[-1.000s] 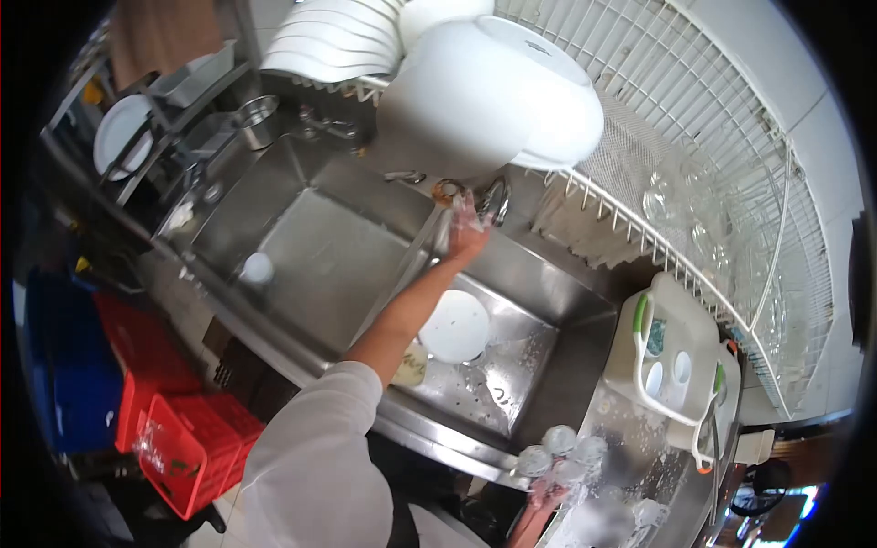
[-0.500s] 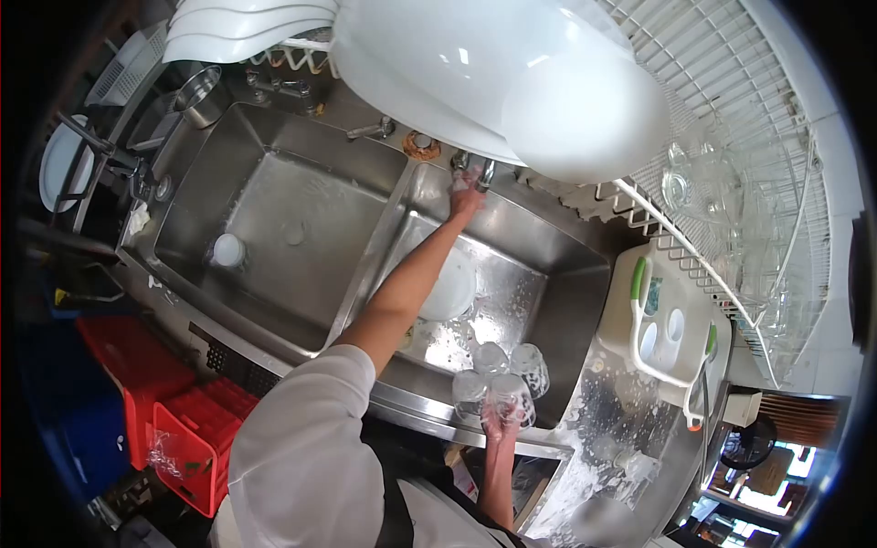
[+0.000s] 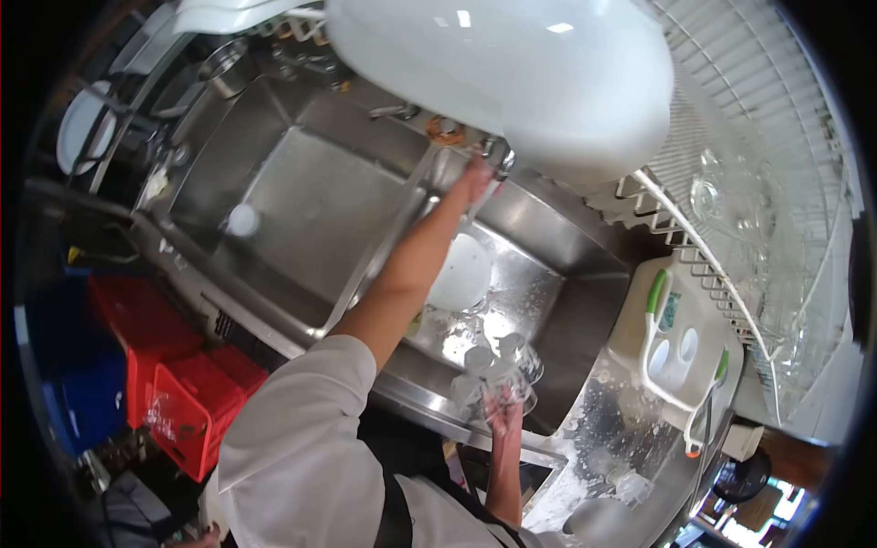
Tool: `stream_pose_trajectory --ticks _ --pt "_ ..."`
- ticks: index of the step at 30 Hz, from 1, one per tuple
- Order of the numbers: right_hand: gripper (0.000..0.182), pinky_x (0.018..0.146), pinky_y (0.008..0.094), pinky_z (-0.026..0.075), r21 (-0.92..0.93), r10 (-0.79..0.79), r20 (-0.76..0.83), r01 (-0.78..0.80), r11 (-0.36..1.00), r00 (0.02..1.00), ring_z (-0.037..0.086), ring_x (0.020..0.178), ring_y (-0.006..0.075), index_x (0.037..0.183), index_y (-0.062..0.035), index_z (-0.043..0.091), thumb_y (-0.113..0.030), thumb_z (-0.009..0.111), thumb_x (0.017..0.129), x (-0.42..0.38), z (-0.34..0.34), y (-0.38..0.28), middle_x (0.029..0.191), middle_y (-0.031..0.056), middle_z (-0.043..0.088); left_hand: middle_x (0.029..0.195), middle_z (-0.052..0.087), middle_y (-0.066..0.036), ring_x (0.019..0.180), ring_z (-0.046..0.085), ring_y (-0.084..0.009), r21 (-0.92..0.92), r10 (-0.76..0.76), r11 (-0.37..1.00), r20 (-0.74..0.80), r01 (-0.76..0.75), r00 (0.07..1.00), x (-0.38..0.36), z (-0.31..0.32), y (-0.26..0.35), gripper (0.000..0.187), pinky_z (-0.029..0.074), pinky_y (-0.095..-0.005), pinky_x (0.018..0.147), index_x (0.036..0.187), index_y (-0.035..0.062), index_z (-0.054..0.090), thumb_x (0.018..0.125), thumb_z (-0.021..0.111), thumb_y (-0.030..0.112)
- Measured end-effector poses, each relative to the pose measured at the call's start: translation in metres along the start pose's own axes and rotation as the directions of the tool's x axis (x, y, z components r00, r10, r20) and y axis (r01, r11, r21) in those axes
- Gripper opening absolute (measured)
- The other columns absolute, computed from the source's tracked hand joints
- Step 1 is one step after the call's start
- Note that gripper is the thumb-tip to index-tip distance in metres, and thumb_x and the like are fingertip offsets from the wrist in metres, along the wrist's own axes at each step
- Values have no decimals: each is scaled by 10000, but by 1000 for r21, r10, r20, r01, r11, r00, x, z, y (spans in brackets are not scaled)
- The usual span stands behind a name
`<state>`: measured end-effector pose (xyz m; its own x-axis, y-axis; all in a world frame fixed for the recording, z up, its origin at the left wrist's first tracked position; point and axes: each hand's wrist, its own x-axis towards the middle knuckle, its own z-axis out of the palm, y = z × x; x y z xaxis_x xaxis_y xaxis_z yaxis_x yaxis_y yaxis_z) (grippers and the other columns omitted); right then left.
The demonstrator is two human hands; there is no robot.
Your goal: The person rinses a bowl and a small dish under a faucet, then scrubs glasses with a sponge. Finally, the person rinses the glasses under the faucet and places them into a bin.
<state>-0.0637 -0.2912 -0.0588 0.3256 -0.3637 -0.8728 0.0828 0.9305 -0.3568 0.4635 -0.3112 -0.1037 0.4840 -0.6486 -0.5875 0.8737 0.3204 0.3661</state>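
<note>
My left hand [image 3: 478, 175] is up at the faucet [image 3: 501, 157] over the right sink basin [image 3: 585, 315]; its fingers are blurred and partly hidden. Near the basin's front edge, my right hand [image 3: 503, 411] is closed on a cluster of clear glasses [image 3: 498, 373], several held together. A white round plate [image 3: 459, 272] lies at the bottom of the same basin, beneath my left forearm.
The left basin [image 3: 320, 183] holds a small white cup [image 3: 243, 220]. A wire rack [image 3: 694, 233] with glassware overhangs the right side. A white tub [image 3: 681, 384] with green handles and a soapy counter [image 3: 594, 429] are at right. Red crates [image 3: 187, 402] stand lower left.
The sinks and racks have shifted in view as the camera moved. The glasses in my right hand have tilted. My left hand stays by the faucet, with a thin stream now below it.
</note>
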Motion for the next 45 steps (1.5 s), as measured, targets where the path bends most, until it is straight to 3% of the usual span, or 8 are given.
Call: stream_pose_trajectory --ticks 2,5,10,15,21,30,40,45 --pt "340 943 563 503 -3 2 15 -2 1000 1000 555 1121 382 1253 -50 514 -146 572 932 36 5 -6 1286 135 532 791 605 -96 789 604 -241 -128 -97 980 378 156 921 19 -27 -39 312 533 -366 733 939 31 617 886 620 339" --pt "524 963 594 479 -37 155 128 -151 988 980 490 1206 392 1410 -143 315 -155 554 944 61 56 -18 1402 150 406 875 611 -95 855 613 -221 -128 -10 991 263 45 965 -78 -1 -58 128 520 -317 755 937 0 610 875 514 -58" --pt "563 934 582 487 -562 61 386 182 807 921 468 1213 391 1425 -130 274 -418 452 976 175 131 -18 1330 149 430 1104 616 -147 1009 582 -302 540 432 806 -261 -241 863 -145 -14 -66 232 455 -390 857 1063 58 616 927 504 209" --pt "415 799 659 514 -696 149 537 336 635 830 499 971 353 1233 -145 440 16 426 850 283 202 -1 1107 178 447 991 672 -133 938 623 -221 897 517 90 330 -433 790 -292 -108 -68 189 483 -345 817 1007 39 637 845 556 97" --pt "479 726 599 568 -860 206 457 371 350 865 566 974 378 1276 -149 400 4 453 825 294 263 20 1156 166 484 970 664 -161 876 656 -294 969 951 242 -247 52 187 -502 -278 -138 193 506 -356 777 1051 22 631 923 566 151" --pt "441 508 567 559 -855 27 493 478 204 870 632 830 338 1272 -149 445 -129 571 849 319 281 39 1143 156 508 1000 636 -203 957 603 -382 519 634 565 -770 641 66 -725 -401 -482 402 490 -449 833 1180 81 579 784 639 118" --pt "346 776 667 498 -817 265 439 258 516 858 523 1051 361 1239 -112 454 -290 431 942 256 286 34 1113 156 521 873 690 -88 713 653 -207 12 -14 935 -997 354 70 -743 -361 -596 217 559 -362 562 1042 123 699 887 570 203" --pt "309 566 561 583 -388 -1 915 878 -280 404 605 781 244 1113 -151 544 -38 521 826 328 268 41 924 111 563 875 693 -87 725 658 -211 217 188 931 -974 294 123 -749 -369 -612 208 557 -350 574 1031 119 704 884 573 189"
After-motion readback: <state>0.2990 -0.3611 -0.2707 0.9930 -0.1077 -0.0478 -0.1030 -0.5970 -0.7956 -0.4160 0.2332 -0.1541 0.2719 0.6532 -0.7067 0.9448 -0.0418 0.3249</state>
